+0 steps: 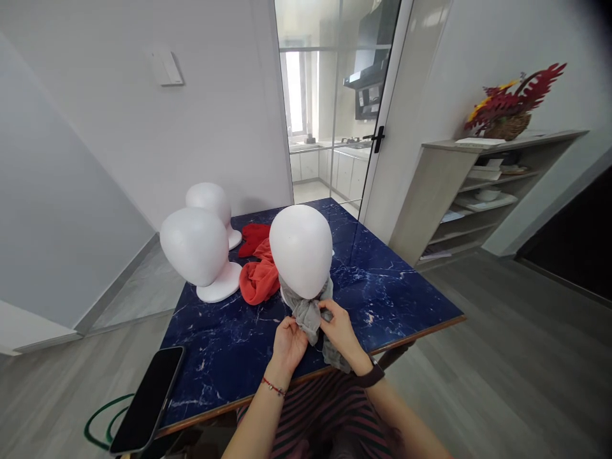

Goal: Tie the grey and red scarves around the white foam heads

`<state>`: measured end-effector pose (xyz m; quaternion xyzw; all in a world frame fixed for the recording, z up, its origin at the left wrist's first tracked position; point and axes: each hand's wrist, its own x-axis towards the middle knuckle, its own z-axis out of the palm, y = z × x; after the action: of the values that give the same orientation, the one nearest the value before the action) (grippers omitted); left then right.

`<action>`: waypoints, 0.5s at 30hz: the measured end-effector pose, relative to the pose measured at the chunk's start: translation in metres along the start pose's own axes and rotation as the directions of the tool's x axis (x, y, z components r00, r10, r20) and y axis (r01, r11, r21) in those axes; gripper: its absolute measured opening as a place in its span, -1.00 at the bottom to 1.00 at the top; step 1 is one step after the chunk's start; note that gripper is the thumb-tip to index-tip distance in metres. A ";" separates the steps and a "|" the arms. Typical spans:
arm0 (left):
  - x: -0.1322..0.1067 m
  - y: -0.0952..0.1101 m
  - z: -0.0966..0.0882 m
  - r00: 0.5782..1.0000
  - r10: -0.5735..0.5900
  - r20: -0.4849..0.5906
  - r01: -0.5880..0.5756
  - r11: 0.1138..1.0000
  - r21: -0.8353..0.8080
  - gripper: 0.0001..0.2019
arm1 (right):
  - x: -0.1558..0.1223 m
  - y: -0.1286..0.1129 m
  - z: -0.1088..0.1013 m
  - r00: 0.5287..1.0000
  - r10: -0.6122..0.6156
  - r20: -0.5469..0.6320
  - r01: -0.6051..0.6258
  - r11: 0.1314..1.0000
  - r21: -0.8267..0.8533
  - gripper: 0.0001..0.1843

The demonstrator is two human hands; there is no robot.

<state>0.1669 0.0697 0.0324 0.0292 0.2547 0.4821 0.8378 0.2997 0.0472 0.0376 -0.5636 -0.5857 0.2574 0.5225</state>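
A grey scarf (307,317) is wrapped around the neck of a white mannequin head (301,248) near the table's front edge. Its fabric is bunched in a knot or loop under the chin, and one end hangs toward the table edge. My left hand (289,344) has its fingers closed on the left side of the bunched cloth. On the right side, my right hand (338,328) pinches the same scarf between thumb and fingers. Which layer each hand grips is partly hidden by the folds.
Two more white mannequin heads (196,245) stand at the left of the blue marbled table (382,287). Red and coral cloths (259,280) lie crumpled beside the middle head. A phone (149,398) with a green cord overhangs the front left corner. A shelf (444,204) stands right.
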 end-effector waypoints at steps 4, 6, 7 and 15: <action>0.000 0.000 -0.004 1.000 0.000 0.020 0.000 1.000 0.020 -0.84 | -0.004 0.000 -0.006 0.990 -0.094 0.101 0.096 0.995 -0.014 -0.88; 0.000 -0.001 -0.007 0.999 -0.001 0.034 0.000 1.000 0.030 -0.86 | -0.006 0.002 -0.006 0.983 -0.127 0.130 0.130 0.991 -0.019 -0.79; -0.001 -0.001 -0.008 0.999 -0.005 0.036 0.004 0.999 0.037 -0.85 | -0.007 0.003 -0.005 0.980 -0.137 0.142 0.144 0.989 -0.033 -0.74; -0.004 -0.004 -0.005 0.998 -0.028 0.060 0.026 0.999 0.038 -0.81 | 0.004 0.013 0.008 0.995 0.048 -0.091 -0.056 0.994 -0.093 -0.73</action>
<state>0.1664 0.0635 0.0289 0.0559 0.2386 0.4647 0.8509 0.2986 0.0561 0.0249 -0.6138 -0.5587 0.2175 0.5136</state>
